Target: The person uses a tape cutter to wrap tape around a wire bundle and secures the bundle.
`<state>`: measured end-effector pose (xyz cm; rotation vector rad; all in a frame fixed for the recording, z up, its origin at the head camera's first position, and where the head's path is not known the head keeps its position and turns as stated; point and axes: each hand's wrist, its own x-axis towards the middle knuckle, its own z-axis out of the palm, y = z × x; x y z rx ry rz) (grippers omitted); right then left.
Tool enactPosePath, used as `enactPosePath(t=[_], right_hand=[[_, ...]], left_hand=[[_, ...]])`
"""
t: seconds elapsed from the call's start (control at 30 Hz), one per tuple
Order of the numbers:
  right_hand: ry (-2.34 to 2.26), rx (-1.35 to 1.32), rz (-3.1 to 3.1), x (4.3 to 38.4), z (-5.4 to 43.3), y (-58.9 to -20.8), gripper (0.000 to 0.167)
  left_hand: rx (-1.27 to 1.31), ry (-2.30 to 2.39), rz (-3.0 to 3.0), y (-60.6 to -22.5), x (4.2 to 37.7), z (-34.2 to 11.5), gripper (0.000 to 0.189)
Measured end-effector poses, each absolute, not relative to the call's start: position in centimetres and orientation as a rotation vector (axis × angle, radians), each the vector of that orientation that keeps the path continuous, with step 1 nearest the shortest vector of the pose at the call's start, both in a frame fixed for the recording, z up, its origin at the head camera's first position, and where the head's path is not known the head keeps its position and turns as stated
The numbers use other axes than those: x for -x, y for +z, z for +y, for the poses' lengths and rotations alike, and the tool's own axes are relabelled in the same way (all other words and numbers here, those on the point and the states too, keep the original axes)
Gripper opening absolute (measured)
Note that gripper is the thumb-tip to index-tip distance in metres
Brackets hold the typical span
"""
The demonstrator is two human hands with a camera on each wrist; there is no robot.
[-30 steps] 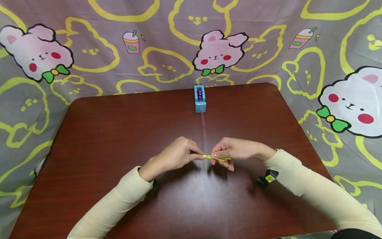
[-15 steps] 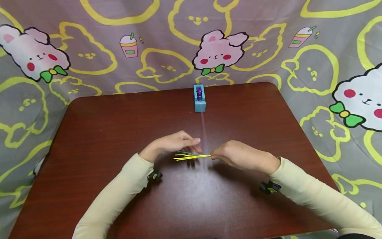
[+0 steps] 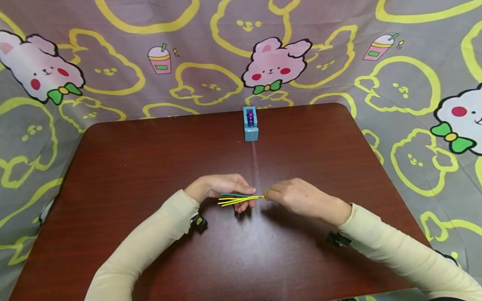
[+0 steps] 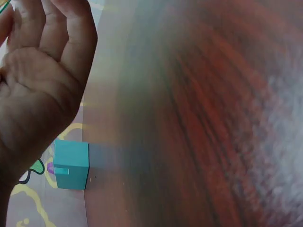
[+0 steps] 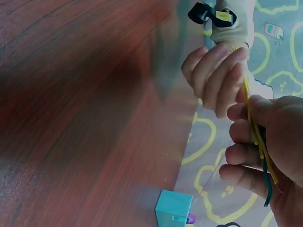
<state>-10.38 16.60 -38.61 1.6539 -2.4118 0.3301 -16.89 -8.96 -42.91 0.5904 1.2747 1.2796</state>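
Note:
My right hand [image 3: 297, 196] pinches one end of a bundle of thin wires, several yellow wires [image 3: 235, 201] and a green wire [image 3: 229, 194]. From its fingertips they fan out leftward over the table. My left hand [image 3: 222, 184] lies along the fanned part, thumb above it and loosely bent fingers behind and below. In the right wrist view, the bundle's tail, with the green wire [image 5: 267, 182], lies against the right palm. The left wrist view shows the left palm [image 4: 42, 80] with relaxed fingers; most of the bundle is out of that view.
At the table's back edge stands a blue tape dispenser [image 3: 251, 134] with a purple roll core [image 3: 250, 118]. A pale see-through strip [image 3: 255, 156] runs from its front toward the wires. Behind the brown table [image 3: 150, 159] hangs a cartoon-print cloth [image 3: 124, 54].
At first both hands pinched the bundle's middle. The left hand then let go, leaving the wires fanned leftward. Since then its thumb and fingers have come down closer about them.

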Motion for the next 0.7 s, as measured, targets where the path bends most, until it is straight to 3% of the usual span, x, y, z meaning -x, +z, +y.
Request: enactPosePath(t=[0.4, 0.7], right_hand=[[0.202, -1.638, -2.298, 10.8, 16.7, -38.1, 0.017], [0.646, -1.745, -2.531, 12.2, 17.2, -37.0, 0.014]], left_hand=[[-0.640, 1.324, 1.361, -41.4, 16.3, -8.8, 0.038], [-0.849, 1.215, 1.813, -38.9, 15.5, -8.6, 0.022]])
